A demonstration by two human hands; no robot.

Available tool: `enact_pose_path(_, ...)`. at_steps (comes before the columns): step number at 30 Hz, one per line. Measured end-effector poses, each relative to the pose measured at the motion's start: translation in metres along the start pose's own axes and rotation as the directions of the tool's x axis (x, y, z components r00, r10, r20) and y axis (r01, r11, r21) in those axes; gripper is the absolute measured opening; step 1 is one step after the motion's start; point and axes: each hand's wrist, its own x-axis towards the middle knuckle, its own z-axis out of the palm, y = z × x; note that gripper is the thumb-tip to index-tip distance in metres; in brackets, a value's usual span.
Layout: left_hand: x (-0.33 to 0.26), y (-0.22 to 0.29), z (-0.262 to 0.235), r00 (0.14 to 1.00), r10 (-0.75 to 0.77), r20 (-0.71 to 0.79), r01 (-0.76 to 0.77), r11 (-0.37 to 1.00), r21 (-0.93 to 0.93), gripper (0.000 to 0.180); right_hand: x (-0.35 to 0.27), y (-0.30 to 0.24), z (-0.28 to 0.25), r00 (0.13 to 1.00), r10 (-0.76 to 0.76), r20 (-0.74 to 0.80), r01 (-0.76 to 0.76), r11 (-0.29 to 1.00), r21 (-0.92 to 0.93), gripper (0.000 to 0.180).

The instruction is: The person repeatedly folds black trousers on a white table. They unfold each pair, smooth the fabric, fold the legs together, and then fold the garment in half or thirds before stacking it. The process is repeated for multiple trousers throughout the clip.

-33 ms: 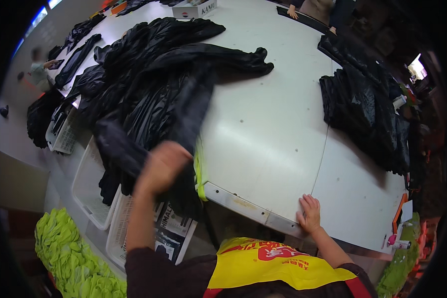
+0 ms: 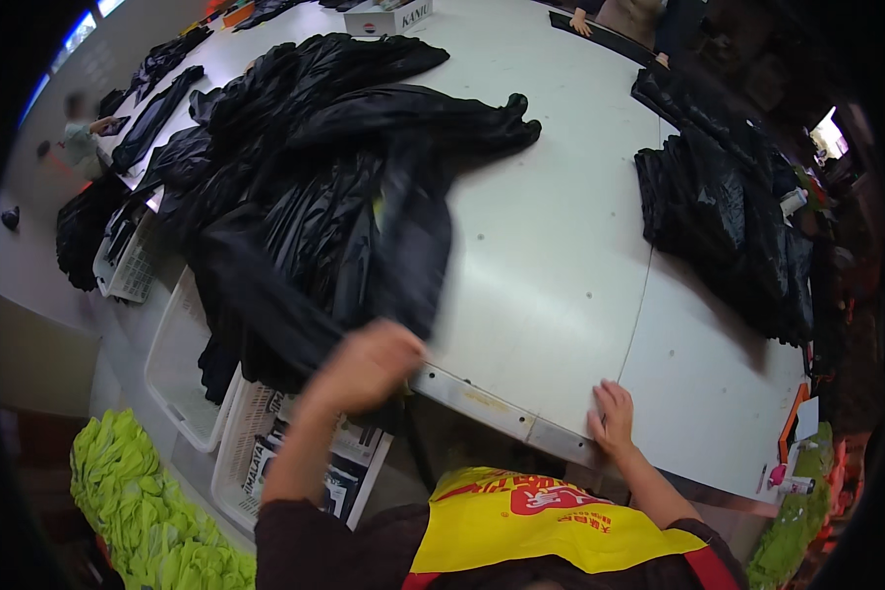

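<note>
My left hand [image 2: 372, 366], blurred by motion, is closed on part of a black garment [image 2: 415, 270] of thin, shiny cloth at the near left edge of the table. The gripped cloth hangs in a fold from the hand up toward a large heap of black garments [image 2: 310, 138]. A bit of lime green shows between the folds. Resting near the table's front edge, my right hand [image 2: 612, 421] has its fingers stretched out on the white surface [image 2: 541, 285] and holds nothing.
Folded black garments [image 2: 718, 231] are stacked at the right. White plastic crates [image 2: 177, 379] stand below the table's left side, by a lime green cloth pile [image 2: 147, 511]. A white box [image 2: 393, 22] sits at the back. Another person's hand [image 2: 580, 24] rests at the far edge.
My left hand has moved right and slightly nearer, drawing the black garment with it. The cloth now covers the lime green strip at the table edge. My right hand has stayed in place.
</note>
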Motion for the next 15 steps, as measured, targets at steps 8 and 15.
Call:
enact_pose_path(8, -0.069, 0.05, 0.254, 0.328, 0.486, 0.81, 0.744, 0.396, -0.539, 0.019, 0.188, -0.072, 0.061, 0.772, -0.059, 0.633, -0.562, -0.527, 0.637, 0.059)
enact_pose_path(15, -0.054, 0.088, 0.238, 0.972, -0.045, 0.232, -0.073, 0.877, 0.476, 0.024, 0.171, -0.095, 0.039, 0.826, 0.103, 0.555, -0.537, 0.448, 0.715, 0.075)
